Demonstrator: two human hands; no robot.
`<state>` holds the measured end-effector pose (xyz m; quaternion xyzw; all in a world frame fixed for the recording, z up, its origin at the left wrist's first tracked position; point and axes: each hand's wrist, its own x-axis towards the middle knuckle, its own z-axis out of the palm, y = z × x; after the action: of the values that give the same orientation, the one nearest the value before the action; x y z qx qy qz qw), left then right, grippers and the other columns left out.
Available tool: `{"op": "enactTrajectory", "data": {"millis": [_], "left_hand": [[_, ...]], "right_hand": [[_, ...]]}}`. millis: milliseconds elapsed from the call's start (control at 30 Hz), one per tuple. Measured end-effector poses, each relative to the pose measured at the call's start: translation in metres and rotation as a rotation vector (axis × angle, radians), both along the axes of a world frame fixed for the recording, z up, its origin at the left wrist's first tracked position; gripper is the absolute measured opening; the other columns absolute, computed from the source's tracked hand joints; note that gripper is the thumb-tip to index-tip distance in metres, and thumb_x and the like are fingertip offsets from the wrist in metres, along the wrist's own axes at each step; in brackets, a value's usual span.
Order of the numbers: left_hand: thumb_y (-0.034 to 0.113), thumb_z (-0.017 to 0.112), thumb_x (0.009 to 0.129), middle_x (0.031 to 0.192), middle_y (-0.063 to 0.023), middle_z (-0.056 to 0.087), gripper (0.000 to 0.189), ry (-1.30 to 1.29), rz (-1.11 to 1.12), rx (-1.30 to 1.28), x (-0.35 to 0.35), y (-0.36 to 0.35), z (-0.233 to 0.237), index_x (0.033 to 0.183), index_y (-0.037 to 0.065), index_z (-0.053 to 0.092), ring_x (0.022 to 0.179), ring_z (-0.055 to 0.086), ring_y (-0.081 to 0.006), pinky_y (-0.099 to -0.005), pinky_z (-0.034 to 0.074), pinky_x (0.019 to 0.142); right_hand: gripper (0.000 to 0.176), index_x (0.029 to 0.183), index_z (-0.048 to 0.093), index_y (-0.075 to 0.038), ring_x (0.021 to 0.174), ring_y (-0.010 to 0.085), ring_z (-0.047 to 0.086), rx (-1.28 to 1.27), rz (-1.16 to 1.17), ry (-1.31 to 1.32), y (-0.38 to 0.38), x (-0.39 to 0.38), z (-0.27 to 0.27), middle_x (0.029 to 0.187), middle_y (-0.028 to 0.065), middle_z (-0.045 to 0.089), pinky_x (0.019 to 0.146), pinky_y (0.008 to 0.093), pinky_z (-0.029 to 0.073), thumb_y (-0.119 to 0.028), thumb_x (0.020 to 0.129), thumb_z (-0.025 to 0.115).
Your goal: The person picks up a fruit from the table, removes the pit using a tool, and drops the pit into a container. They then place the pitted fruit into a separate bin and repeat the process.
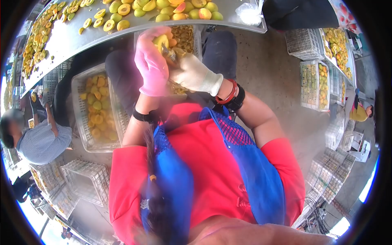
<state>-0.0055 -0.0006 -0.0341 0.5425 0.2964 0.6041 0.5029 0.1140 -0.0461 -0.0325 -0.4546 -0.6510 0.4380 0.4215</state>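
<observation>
My left hand (150,63), in a pink glove, is closed around a yellow-green fruit (161,41) that shows between its fingers. My right hand (192,71), in a white glove, grips a small metal tool (169,55) whose tip touches or nearly touches the fruit. Both hands are close together over a crate of brown pits or pieces (183,36) between my knees. The handle of the tool is mostly hidden by my right fingers.
A metal table (134,25) with whole and halved fruits lies ahead. A plastic bag (250,14) is on its right end. At my left stands a white crate of fruit (78,118). Another person (47,141) sits far left. Stacked crates (313,83) stand right.
</observation>
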Motion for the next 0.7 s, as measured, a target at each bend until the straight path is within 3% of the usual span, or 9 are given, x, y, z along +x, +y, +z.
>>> {"op": "enactTrajectory", "data": {"millis": [100, 133, 200, 233, 300, 400, 500, 600, 700], "left_hand": [[0.067, 0.033, 0.097, 0.103, -0.0142, 0.068, 0.077, -0.102, -0.082, -0.208, 0.000, -0.002, 0.013, 0.110, -0.002, 0.063, 0.087, 0.066, -0.0242, -0.0351, 0.053, 0.084], [0.075, 0.031, 0.094, 0.102, -0.0145, 0.068, 0.086, -0.168, -0.124, -0.286, 0.001, -0.002, 0.016, 0.110, -0.003, 0.064, 0.089, 0.066, -0.0262, -0.0364, 0.053, 0.086], [0.077, 0.030, 0.093, 0.101, -0.0145, 0.068, 0.088, -0.112, -0.149, -0.338, -0.002, -0.001, 0.016, 0.107, -0.003, 0.065, 0.090, 0.066, -0.0269, -0.0371, 0.053, 0.086], [0.078, 0.030, 0.092, 0.101, -0.0145, 0.068, 0.089, -0.087, -0.159, -0.361, -0.004, 0.000, 0.016, 0.105, -0.003, 0.066, 0.090, 0.066, -0.0272, -0.0375, 0.053, 0.086], [0.076, 0.031, 0.093, 0.099, -0.0145, 0.069, 0.087, -0.076, -0.119, -0.333, -0.004, -0.003, 0.015, 0.102, -0.003, 0.066, 0.087, 0.066, -0.0264, -0.0375, 0.052, 0.085], [0.073, 0.030, 0.096, 0.097, -0.0149, 0.069, 0.084, -0.050, -0.094, -0.297, -0.004, -0.008, 0.016, 0.099, -0.003, 0.066, 0.085, 0.065, -0.0256, -0.0368, 0.052, 0.083], [0.068, 0.028, 0.099, 0.095, -0.0152, 0.069, 0.080, -0.030, -0.109, -0.347, -0.004, -0.005, 0.018, 0.096, -0.002, 0.066, 0.083, 0.065, -0.0249, -0.0359, 0.052, 0.081], [0.059, 0.030, 0.102, 0.094, -0.0146, 0.069, 0.072, 0.004, -0.102, -0.271, -0.005, -0.003, 0.019, 0.095, -0.003, 0.066, 0.081, 0.065, -0.0229, -0.0348, 0.052, 0.080], [0.048, 0.033, 0.106, 0.095, -0.0135, 0.070, 0.062, -0.018, -0.117, -0.137, -0.006, -0.007, 0.012, 0.096, -0.004, 0.066, 0.080, 0.064, -0.0195, -0.0324, 0.052, 0.080]], "right_hand": [[0.031, 0.111, 0.056, 0.001, 0.092, 0.0464, 0.061, -0.171, -0.040, 0.041, -0.002, 0.001, 0.000, 0.098, 0.0271, 0.064, 0.078, 0.0453, 0.050, -0.012, 0.083, 0.064], [0.031, 0.111, 0.056, 0.001, 0.092, 0.0463, 0.061, -0.077, -0.036, -0.026, -0.002, 0.002, -0.002, 0.098, 0.0269, 0.064, 0.078, 0.0452, 0.050, -0.012, 0.084, 0.064], [0.032, 0.111, 0.056, 0.001, 0.091, 0.0461, 0.061, 0.107, -0.026, -0.158, -0.005, 0.003, -0.009, 0.097, 0.0266, 0.064, 0.077, 0.0450, 0.050, -0.013, 0.084, 0.065], [0.032, 0.111, 0.056, 0.001, 0.091, 0.0462, 0.062, 0.058, -0.041, -0.122, -0.006, 0.001, -0.008, 0.096, 0.0267, 0.064, 0.076, 0.0450, 0.050, -0.013, 0.084, 0.065], [0.032, 0.110, 0.056, 0.002, 0.090, 0.0463, 0.062, -0.037, -0.074, -0.049, -0.010, -0.002, -0.003, 0.093, 0.0270, 0.064, 0.076, 0.0451, 0.051, -0.014, 0.084, 0.065], [0.032, 0.108, 0.056, 0.003, 0.089, 0.0466, 0.062, -0.020, 0.062, -0.060, -0.008, 0.003, 0.004, 0.090, 0.0283, 0.064, 0.074, 0.0463, 0.051, -0.014, 0.084, 0.066], [0.030, 0.108, 0.056, 0.003, 0.087, 0.0452, 0.063, 0.079, -0.010, -0.354, -0.006, 0.005, -0.017, 0.090, 0.0275, 0.064, 0.073, 0.0461, 0.051, -0.013, 0.085, 0.066], [0.026, 0.108, 0.057, 0.001, 0.084, 0.0403, 0.064, 0.236, 0.017, -0.321, -0.005, 0.007, -0.023, 0.091, 0.0237, 0.065, 0.074, 0.0428, 0.051, -0.011, 0.086, 0.064], [0.024, 0.109, 0.057, -0.001, 0.080, 0.0335, 0.063, -0.210, 0.070, 0.064, -0.012, 0.001, 0.014, 0.090, 0.0195, 0.066, 0.074, 0.0389, 0.050, -0.010, 0.088, 0.062]]}}
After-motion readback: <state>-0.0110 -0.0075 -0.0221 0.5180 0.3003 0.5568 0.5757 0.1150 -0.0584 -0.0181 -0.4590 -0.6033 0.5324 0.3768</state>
